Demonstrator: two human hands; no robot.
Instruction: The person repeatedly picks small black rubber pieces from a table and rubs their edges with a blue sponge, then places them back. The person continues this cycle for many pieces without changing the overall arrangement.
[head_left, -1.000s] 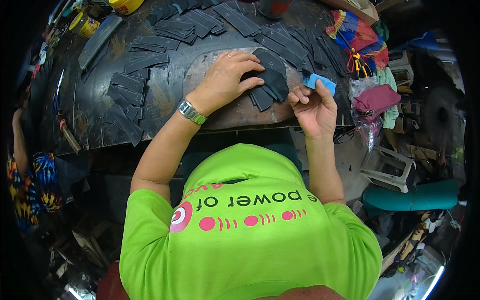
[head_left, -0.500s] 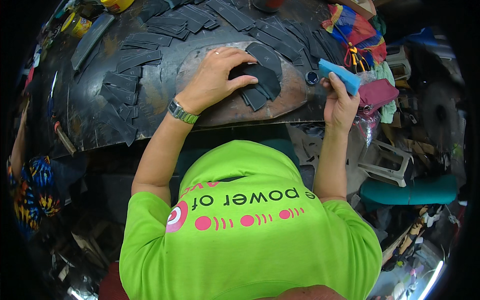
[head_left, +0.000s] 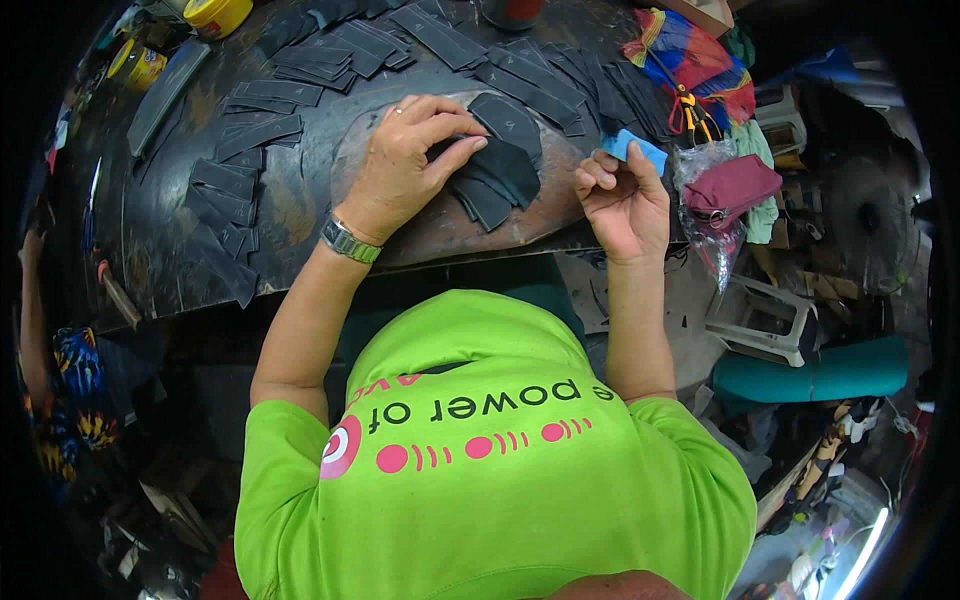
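Note:
My left hand [head_left: 415,150], with a watch on its wrist, is closed in a pinch on the near edge of a black cut piece [head_left: 510,168] that looks like leather or fabric. The piece lies over several other black pieces on a brown worn board [head_left: 545,205]. Another black piece [head_left: 507,125] with a pale mark sits just beyond it. Raised at the board's right, my right hand [head_left: 630,205] is closed on a blue sponge [head_left: 640,150], its palm side turned to view.
Stacks of black strips [head_left: 365,48] line the dark table [head_left: 290,195] beyond the board. Pliers [head_left: 690,115], a maroon pouch [head_left: 733,188] and clear plastic lie at right. A yellow tub [head_left: 217,15] stands far left; a wooden-handled tool [head_left: 120,295] rests at the left edge.
My right hand has turned and moved left with the sponge, toward the board; the small dark jar there is now hidden. My left hand keeps its hold. The whole view has shifted slightly.

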